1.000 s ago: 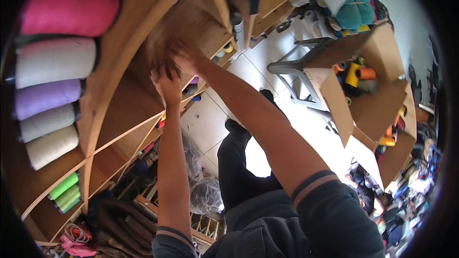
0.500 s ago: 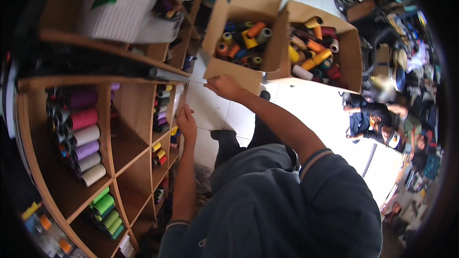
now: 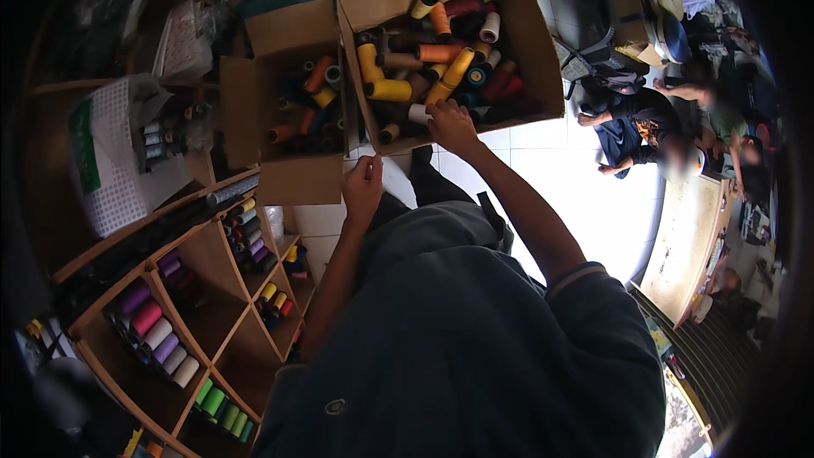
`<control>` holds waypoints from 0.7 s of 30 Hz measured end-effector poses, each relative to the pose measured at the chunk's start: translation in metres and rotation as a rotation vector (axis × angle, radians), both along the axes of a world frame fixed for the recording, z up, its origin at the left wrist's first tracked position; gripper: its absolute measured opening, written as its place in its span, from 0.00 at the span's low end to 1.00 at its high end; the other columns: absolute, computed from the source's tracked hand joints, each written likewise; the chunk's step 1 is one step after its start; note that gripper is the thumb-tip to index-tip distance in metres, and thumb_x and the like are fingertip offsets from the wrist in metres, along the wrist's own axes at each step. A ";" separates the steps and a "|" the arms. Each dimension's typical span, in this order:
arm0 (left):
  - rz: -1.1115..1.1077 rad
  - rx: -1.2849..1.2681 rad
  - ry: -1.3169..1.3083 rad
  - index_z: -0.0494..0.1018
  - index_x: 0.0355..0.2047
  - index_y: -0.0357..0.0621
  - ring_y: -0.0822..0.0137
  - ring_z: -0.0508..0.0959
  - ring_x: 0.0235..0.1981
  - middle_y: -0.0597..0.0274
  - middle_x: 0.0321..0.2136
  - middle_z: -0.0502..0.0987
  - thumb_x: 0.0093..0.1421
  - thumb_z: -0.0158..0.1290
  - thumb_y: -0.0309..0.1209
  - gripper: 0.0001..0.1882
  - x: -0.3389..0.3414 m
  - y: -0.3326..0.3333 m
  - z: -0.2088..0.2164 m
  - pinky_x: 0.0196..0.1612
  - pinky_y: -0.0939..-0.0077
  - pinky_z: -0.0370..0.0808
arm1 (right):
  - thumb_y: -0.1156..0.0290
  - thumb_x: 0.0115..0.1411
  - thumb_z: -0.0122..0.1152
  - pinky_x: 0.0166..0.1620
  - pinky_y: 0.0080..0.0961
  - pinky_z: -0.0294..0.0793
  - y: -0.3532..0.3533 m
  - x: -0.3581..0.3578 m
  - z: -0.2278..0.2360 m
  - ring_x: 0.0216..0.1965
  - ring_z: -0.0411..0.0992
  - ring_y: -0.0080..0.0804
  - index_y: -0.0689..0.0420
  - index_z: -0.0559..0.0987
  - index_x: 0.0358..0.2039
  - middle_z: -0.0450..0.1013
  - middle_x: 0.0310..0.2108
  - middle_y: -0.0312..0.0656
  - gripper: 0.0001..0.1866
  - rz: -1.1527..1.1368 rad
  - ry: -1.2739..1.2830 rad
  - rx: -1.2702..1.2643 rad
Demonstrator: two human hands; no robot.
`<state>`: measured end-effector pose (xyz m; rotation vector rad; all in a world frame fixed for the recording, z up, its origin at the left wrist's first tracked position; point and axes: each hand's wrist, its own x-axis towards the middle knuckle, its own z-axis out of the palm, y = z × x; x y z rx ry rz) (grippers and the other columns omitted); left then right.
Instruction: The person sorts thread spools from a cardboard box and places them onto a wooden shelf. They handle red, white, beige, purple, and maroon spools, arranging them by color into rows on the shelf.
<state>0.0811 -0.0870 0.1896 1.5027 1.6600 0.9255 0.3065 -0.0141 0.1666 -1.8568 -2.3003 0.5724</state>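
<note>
My right hand is at the near wall of the right cardboard box, fingers apart and reaching over its edge. Its fingertips are at a white thread spool and the lower end of a yellow thread spool; whether they grip either I cannot tell. My left hand is closed, fingertips drawn together, beside the folded-out flap of the left cardboard box. What it holds, if anything, is hidden. Orange, brown, red and yellow spools lie jumbled in the right box; darker and orange ones fill the left.
On my left stands a wooden cubbyhole shelf with rows of spools, among them green spools. A white patterned package lies on top of it. Other people sit at the right, near a pale bench.
My view has turned, and the boxes appear lower and further left. My right hand has gone from beside the boxes to the spools in the right box. My left hand's fingers have drawn together.
</note>
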 end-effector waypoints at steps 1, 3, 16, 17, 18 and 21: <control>-0.046 0.000 0.016 0.74 0.25 0.39 0.62 0.71 0.12 0.58 0.10 0.68 0.60 0.54 0.33 0.10 0.006 0.008 0.000 0.19 0.68 0.65 | 0.63 0.54 0.56 0.46 0.46 0.68 0.004 0.007 -0.006 0.48 0.67 0.44 0.53 0.76 0.41 0.69 0.42 0.44 0.14 -0.085 -0.073 -0.148; -0.130 -0.093 0.036 0.74 0.24 0.40 0.56 0.74 0.15 0.56 0.12 0.71 0.60 0.54 0.34 0.11 0.023 0.020 -0.001 0.20 0.65 0.66 | 0.61 0.54 0.55 0.47 0.45 0.69 0.010 0.023 -0.018 0.49 0.67 0.45 0.54 0.76 0.42 0.69 0.43 0.45 0.17 -0.144 -0.173 -0.160; -0.497 -0.206 0.003 0.75 0.32 0.39 0.51 0.79 0.25 0.50 0.22 0.77 0.62 0.51 0.38 0.13 0.051 0.078 -0.022 0.29 0.62 0.72 | 0.64 0.55 0.51 0.48 0.43 0.73 0.034 0.095 -0.042 0.44 0.74 0.49 0.53 0.78 0.40 0.75 0.39 0.50 0.15 -0.122 -0.008 -0.450; -0.543 -0.235 0.011 0.75 0.34 0.39 0.51 0.80 0.27 0.49 0.23 0.78 0.62 0.51 0.38 0.13 0.053 0.083 -0.025 0.30 0.62 0.73 | 0.65 0.55 0.52 0.48 0.43 0.73 0.035 0.109 -0.036 0.44 0.73 0.51 0.54 0.78 0.40 0.74 0.40 0.50 0.14 -0.159 -0.015 -0.400; -0.553 -0.240 -0.005 0.75 0.34 0.39 0.51 0.80 0.28 0.49 0.24 0.78 0.62 0.51 0.38 0.13 0.054 0.088 -0.022 0.30 0.62 0.73 | 0.67 0.55 0.52 0.48 0.42 0.74 0.036 0.119 -0.031 0.44 0.73 0.52 0.54 0.78 0.40 0.74 0.42 0.50 0.14 -0.183 -0.021 -0.346; -0.568 -0.291 -0.036 0.75 0.36 0.39 0.51 0.80 0.30 0.49 0.25 0.79 0.61 0.51 0.38 0.13 0.061 0.104 -0.015 0.31 0.63 0.73 | 0.70 0.52 0.54 0.47 0.45 0.74 0.038 0.149 -0.020 0.44 0.73 0.53 0.53 0.78 0.40 0.71 0.46 0.49 0.14 -0.291 -0.066 -0.047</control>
